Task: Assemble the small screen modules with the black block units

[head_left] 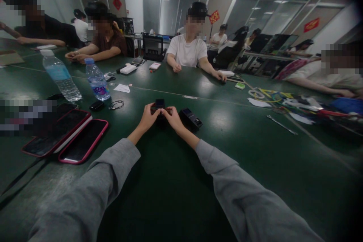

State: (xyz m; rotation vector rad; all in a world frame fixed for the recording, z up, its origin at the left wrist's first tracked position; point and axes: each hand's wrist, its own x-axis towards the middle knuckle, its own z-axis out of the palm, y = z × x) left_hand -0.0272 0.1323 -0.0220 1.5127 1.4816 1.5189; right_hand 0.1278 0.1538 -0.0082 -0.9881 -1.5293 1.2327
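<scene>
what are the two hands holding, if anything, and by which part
A small black device, held at its left and right sides by the left hand and right hand; exact finger contact is unclear.

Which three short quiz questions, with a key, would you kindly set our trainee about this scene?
1. What are the left hand and right hand both holding?
2. True or false: the long silver metal wrench lies to the right of both hands.
3. How many clear plastic bottles are on the dark green table?

Key: 1. A small black boxy device; 2. True; 3. Two.
</scene>
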